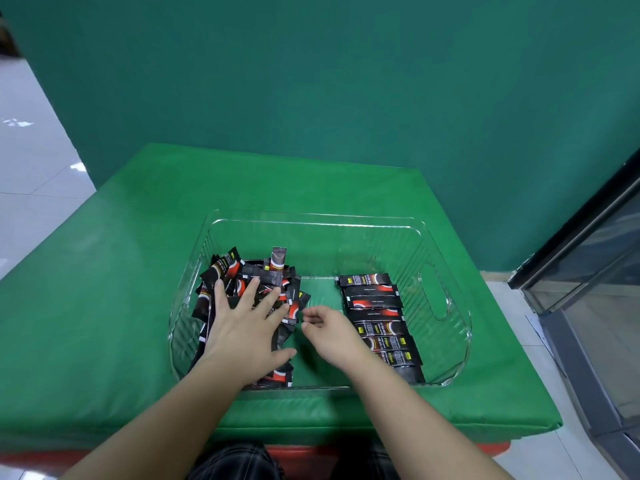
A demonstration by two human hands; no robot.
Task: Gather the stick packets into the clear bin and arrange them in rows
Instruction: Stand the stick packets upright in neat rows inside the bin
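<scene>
From my feed I see the clear bin (429, 292) sitting on the green-covered counter (138, 271), close to its near edge, with a cut-out handle in its right wall. All the stick packets I can make out are inside it, in two groups.

On the left side of the bin is a loose pile of packets (242, 271), black with red and white markings, lying at mixed angles; one of them stands nearly upright at the back of the heap. The left hand (242, 323) lies flat on top of this pile, palm down, its fingers (252, 289) straight and spread, pressing on the packets without curling round any of them. The thumb points toward the middle of the bin.

Along the right side is a tidy row of packets (377, 323), each lying crosswise and stacked one after another from the far end toward the near wall. The right hand (332, 332) is in the bare middle strip of the bin, between the pile and the row, with its back just beside the row. Its fingers are loosely curled, tips pointing toward the pile's right edge, very near the closest packet there. I cannot tell whether they are touching or pinching a packet; nothing shows clearly inside them.

A dark patterned garment (242, 462) shows at the bottom edge.
</scene>
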